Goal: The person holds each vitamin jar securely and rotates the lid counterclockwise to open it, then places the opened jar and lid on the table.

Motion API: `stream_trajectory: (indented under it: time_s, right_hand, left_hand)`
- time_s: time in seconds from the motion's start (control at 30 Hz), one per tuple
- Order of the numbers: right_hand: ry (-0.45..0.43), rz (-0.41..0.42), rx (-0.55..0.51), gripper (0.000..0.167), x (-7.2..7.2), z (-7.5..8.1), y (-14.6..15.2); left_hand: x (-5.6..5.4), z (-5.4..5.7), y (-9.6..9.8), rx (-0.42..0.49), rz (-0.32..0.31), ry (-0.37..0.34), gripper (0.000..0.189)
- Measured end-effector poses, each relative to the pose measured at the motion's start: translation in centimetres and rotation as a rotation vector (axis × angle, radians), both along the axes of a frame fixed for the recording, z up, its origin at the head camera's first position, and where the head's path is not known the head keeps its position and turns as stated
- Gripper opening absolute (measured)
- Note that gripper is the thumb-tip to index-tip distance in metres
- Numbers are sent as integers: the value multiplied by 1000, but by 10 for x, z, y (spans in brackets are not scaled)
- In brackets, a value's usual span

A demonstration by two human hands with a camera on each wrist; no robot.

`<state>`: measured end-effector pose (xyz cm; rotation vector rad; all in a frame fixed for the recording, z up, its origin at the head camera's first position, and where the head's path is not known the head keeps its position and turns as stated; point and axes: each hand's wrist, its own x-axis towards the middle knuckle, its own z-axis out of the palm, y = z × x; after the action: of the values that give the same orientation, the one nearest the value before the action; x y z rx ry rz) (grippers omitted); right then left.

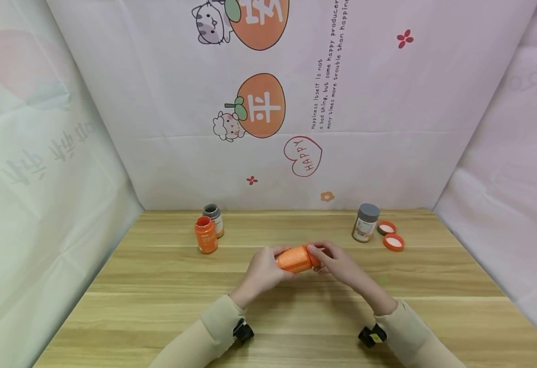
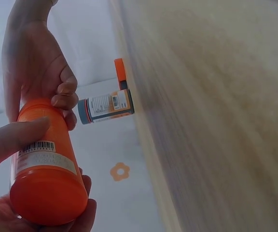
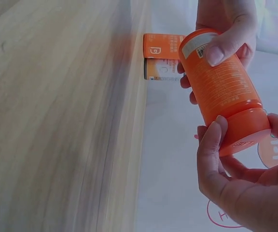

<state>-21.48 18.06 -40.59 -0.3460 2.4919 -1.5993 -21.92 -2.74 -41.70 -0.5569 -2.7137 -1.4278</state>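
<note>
Two hands share one smooth orange plastic bottle (image 1: 294, 259), which we see tipped nearly onto its side over the middle of the wood-grain table (image 1: 273, 317). The left hand (image 1: 266, 268) wraps the rounded body near its base, thumb pressed beside a barcode on a pale label strip. The right hand (image 1: 337, 264) grips the round orange cap (image 3: 247, 130) between thumb and fingers; we see the cap seated on the bottle's neck.

To the left, we find an uncapped orange bottle (image 1: 206, 236) standing upright, its mouth a round red-orange opening, and just behind it an uncapped grey bottle (image 1: 216, 224) with a white-and-orange label. To the right stands a grey-capped bottle (image 1: 365, 225), cylindrical and paper-labelled. Next to it lie two shallow disc-shaped lids, a grey lid (image 1: 386, 228) and an orange lid (image 1: 394, 242), both showing white liners. Behind everything we see a lightly creased white sheet (image 1: 378, 133) printed with cartoon fruit and lettering.
</note>
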Motion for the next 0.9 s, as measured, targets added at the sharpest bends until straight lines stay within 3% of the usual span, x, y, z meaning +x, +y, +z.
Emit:
stream_trajectory:
  time_s: [0.37,0.7,0.9]
  right_hand:
    - [54,117,-9,48,4,6,2]
    - [149,277,11,44,2,6,11]
    - [198,338,29,48,1,6,21]
  left_hand:
    - [-2,2,-9,67,-23,-109,63]
    - [-3,2,-12,98,-34,-189,64]
    - [-2,4,-12,86,-70,-179,60]
